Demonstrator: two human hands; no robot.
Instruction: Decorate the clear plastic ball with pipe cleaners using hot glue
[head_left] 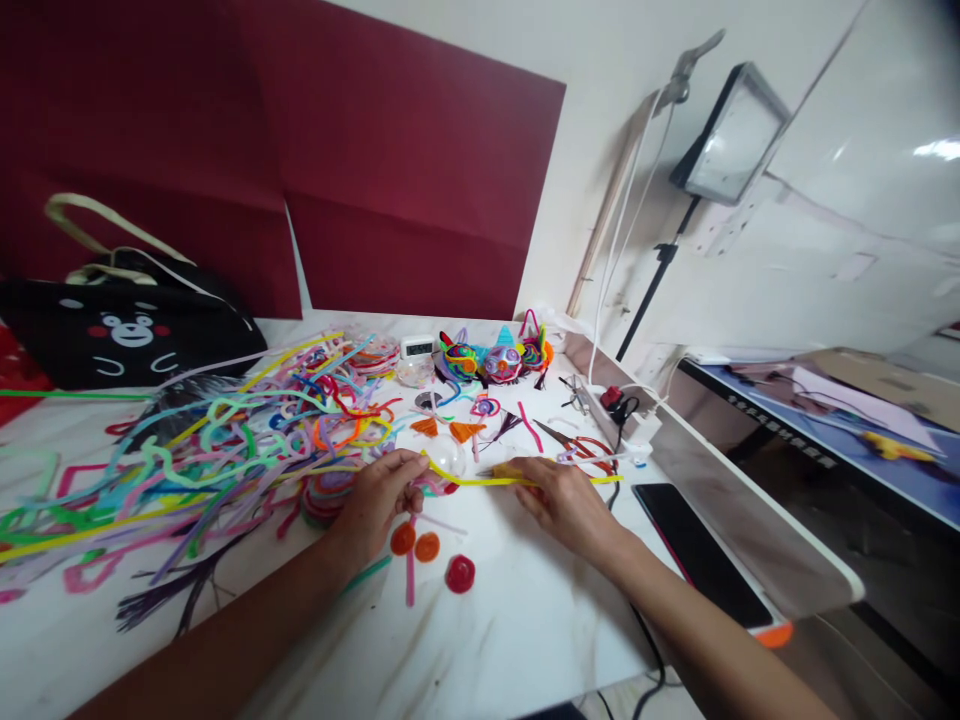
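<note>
Head view: yellow strip spans both hands above the surface. Left hand pinches one end, fingers narrow on it; right hand has fingers closed around it further along, free end sticking out past the hand. Can't tell if the right fingers hold anything else; blurry there.

Progress, judged from layout: three colorful figures at the back look finished. Orange discs, red disc and orange triangles look made but lie loose. Yellow strip is bent near the left end, otherwise mostly straight, not coiled, so shaping seems barely begun. Loose parts look unattached.

Strip position: in the fingers at both hands, bare stretch between. Clear round piece sits just beyond that stretch; contact unclear. Scissors lie beyond the right hand, apart from the fingers.
</note>
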